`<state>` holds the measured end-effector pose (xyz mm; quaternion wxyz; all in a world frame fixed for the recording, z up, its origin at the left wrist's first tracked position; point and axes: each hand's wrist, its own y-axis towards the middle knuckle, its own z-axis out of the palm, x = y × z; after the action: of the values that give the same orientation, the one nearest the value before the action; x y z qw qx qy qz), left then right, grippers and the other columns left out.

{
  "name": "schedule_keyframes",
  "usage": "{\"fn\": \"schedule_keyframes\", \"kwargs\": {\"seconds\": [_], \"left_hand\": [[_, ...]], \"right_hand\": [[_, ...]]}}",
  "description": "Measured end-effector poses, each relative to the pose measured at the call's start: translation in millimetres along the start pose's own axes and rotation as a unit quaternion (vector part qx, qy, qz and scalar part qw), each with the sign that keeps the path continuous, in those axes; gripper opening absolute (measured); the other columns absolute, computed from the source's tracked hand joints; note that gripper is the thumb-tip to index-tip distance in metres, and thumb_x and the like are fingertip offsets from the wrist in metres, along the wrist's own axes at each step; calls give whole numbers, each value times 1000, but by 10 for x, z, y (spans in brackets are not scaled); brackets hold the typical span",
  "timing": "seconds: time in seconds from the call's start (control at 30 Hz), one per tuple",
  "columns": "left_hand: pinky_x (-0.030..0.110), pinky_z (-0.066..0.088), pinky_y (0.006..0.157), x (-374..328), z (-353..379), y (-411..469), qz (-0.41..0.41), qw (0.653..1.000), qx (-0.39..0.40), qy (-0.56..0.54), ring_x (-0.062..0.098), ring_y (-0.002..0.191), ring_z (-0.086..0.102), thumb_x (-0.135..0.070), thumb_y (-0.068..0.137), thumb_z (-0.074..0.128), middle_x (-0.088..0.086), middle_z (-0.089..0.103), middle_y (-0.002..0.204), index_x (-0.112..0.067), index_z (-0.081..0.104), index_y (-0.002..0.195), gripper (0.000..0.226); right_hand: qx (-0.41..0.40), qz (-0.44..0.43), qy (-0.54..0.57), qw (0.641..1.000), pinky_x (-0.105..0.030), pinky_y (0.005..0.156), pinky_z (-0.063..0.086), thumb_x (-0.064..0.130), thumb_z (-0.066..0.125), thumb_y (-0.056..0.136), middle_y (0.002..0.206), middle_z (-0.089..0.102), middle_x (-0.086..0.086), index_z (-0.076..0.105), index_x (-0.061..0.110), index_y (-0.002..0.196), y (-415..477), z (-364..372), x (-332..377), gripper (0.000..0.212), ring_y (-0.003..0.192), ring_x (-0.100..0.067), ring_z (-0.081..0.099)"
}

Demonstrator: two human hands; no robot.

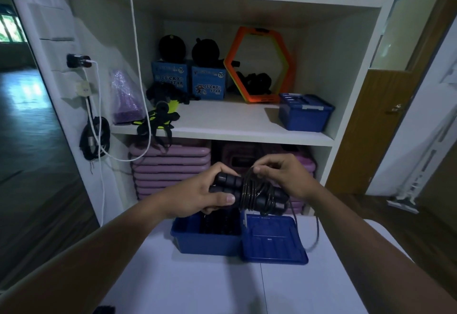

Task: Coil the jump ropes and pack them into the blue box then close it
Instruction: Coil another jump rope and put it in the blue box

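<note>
Nearest you, a white tabletop [197,286] carries an open blue plastic box [205,245], the landmark for this view. The flat blue plastic lid [272,239] lies underside up, touching the box's right side. Dark contents inside the box are too dim to identify.

Directly above the box, your left hand [195,196] grips the paired black handles of a black-corded jump rope [249,192], its fingers [228,198] curled round them. Above the box's right edge, your right hand [284,177] pinches a strand of cord between thumb and fingertips [259,169]. Several turns already wrap the handles. A loose length of cord [316,234] hangs to the box's right, past the lid.

Behind the box stands a white shelf unit [247,129]. It holds stacked purple mats [170,165] low down. Higher up are a closed blue plastic bin [304,113], an orange hexagonal frame [286,61] and two blue printed cartons [207,83].
</note>
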<state>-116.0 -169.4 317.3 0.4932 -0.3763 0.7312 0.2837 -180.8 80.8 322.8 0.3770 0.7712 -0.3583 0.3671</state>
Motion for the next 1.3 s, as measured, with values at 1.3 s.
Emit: {"fn": "schedule_keyframes", "kwargs": {"seconds": [1.3], "left_hand": [[40,52,94,412,-193,361,-70,959,-56,270,8,102,61,-41,88,70,-12,63,110,-35,46,118,39]], "right_hand": [[12,-96,-371,923,-35,74,49,34,55,97,98,66,7,69,23,103,68,85,-30,19,87,-14,60]]}}
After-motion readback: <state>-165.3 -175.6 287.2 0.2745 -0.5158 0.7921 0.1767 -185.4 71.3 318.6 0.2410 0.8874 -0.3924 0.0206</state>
